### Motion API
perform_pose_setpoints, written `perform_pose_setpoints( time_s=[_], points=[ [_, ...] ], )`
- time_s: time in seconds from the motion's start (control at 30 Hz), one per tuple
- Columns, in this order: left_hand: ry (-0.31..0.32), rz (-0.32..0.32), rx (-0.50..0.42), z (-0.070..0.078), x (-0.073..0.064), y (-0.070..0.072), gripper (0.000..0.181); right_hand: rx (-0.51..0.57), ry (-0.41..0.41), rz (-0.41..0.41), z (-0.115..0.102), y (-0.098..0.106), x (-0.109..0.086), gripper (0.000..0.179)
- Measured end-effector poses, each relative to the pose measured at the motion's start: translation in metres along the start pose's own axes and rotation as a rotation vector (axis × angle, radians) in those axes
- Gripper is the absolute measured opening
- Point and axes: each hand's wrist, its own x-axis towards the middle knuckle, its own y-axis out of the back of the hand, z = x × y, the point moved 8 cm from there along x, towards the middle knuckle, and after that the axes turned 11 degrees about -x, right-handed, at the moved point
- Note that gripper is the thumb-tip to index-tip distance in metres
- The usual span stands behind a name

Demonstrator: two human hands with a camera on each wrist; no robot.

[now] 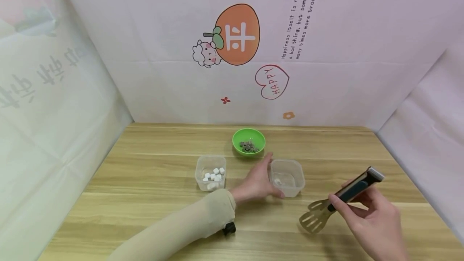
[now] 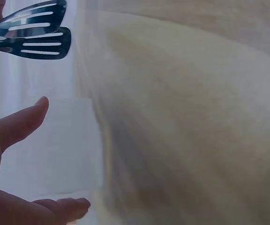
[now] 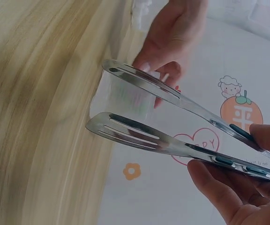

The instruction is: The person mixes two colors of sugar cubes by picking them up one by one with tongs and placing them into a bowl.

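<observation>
My left hand (image 1: 257,180) is spread along the left side of a clear plastic tub (image 1: 288,178), thumb near its front corner and a finger near its back corner. Inside that tub no loose pieces show. The left wrist view has the tub (image 2: 60,145) between thumb and fingers. My right hand (image 1: 377,220) holds metal tongs (image 1: 315,216) with dark grips and slotted, spatula-like ends. Their two arms stand apart in the right wrist view, the ends overlapping the tub (image 3: 121,96) and pinched by nothing.
A second clear tub (image 1: 199,168) with several small white cubes stands left of my left hand. Behind both tubs sits a green bowl (image 1: 239,136) with grey-brown cubes. A printed white sheet (image 1: 163,83) rises at the wooden table's (image 1: 145,172) back edge.
</observation>
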Motion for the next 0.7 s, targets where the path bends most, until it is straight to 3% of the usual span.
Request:
perform_pose_setpoints(
  time_s=[0.2, 0.37, 0.5, 0.7],
  points=[
    [-0.122, -0.014, 0.08, 0.037, -0.019, 0.026, 0.12, -0.001, 0.009, -0.003, -0.003, 0.0, -0.001, 0.04],
    [-0.183, -0.039, -0.01, 0.061, -0.045, 0.06, 0.096, -0.003, 0.029, -0.009, -0.008, -0.003, -0.001, 0.039],
    [-0.237, -0.015, -0.105, 0.066, -0.068, 0.088, 0.084, -0.004, 0.04, -0.019, -0.011, -0.004, -0.001, 0.038],
    [-0.278, 0.094, -0.059, 0.06, -0.099, 0.123, 0.083, 0.008, 0.046, -0.039, -0.016, -0.008, -0.001, 0.039]
  ],
)
